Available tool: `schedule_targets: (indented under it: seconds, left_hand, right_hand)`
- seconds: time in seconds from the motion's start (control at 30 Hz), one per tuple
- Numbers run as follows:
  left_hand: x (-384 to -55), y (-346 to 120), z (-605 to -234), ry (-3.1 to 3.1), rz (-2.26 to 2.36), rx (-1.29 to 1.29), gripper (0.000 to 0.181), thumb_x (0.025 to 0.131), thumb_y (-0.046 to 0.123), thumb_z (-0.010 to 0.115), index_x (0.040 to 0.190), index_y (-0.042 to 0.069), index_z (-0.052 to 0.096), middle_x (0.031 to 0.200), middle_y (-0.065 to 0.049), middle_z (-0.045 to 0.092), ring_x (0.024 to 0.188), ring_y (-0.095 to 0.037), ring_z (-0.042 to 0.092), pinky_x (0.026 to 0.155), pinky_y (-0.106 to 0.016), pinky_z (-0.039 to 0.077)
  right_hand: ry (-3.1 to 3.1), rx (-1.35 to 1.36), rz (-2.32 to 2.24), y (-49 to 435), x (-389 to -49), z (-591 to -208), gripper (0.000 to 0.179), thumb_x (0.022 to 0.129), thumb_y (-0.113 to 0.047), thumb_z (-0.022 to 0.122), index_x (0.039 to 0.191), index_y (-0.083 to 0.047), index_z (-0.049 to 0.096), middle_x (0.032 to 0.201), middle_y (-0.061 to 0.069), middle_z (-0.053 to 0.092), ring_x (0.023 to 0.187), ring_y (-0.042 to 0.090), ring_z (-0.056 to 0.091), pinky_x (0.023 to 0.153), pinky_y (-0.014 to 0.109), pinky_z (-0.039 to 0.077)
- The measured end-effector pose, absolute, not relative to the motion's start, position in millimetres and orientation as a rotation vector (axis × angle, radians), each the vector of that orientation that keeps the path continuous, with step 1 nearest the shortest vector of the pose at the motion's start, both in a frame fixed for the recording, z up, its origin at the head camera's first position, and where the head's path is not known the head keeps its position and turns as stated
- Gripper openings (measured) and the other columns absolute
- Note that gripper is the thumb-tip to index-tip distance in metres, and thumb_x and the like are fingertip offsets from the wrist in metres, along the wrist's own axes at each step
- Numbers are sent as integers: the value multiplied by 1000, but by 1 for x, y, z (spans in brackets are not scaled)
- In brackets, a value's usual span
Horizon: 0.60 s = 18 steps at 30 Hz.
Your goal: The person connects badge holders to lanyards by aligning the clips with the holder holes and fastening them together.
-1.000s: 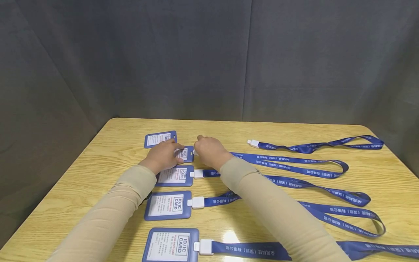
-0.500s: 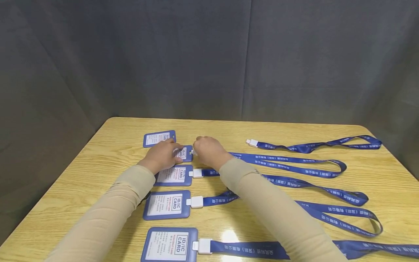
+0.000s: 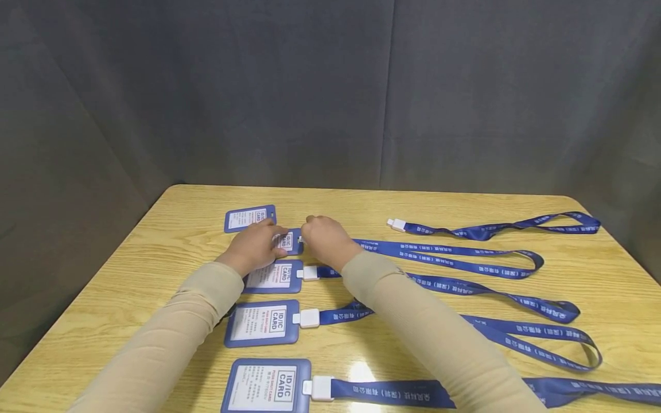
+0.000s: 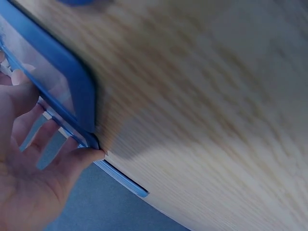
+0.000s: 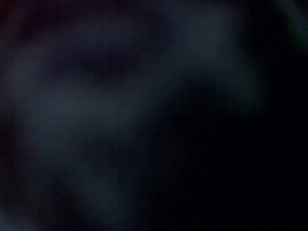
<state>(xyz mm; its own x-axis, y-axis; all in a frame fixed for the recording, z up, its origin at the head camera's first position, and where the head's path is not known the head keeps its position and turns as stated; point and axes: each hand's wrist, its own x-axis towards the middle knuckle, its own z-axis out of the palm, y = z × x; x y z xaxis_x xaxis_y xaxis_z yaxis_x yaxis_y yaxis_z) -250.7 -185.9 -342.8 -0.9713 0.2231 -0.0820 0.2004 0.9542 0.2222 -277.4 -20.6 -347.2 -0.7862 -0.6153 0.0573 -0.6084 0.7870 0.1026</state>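
In the head view my left hand (image 3: 252, 248) grips a blue ID card holder (image 3: 294, 243), second from the back of the column. The left wrist view shows thumb and fingers on the holder's edges. Close by on the right, my right hand (image 3: 326, 241) pinches the clip end of a blue lanyard (image 3: 413, 248), beside the holder's slotted end. A sliver of white clip shows between hand and holder; my fingers hide whether it is hooked in. The right wrist view is dark and blurred.
Behind lies a loose card holder (image 3: 250, 218), apart from a lanyard with a white clip (image 3: 396, 225). Nearer me, several holders are joined to lanyards, among them a holder (image 3: 261, 323) and the front holder (image 3: 266, 385). All lie on a wooden table (image 3: 129, 275).
My right hand has shifted slightly left toward the held card holder, and its lanyard has slid left with it. The left hand keeps its grip on the card holder.
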Motion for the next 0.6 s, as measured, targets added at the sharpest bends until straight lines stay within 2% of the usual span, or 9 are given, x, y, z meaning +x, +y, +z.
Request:
schedule_targets:
  seconds: [0.6]
  left_hand:
    - [-253,-185,-343,3005,336,334,53,93,27,71,139,5,57,150,-23,41,137,-43,39,113,-52,32]
  right_hand:
    - [-2894,987,-162,-29,-273,-348,28,93,-12,71,121,-10,72,109,10,69,99,22,67,90,30,54]
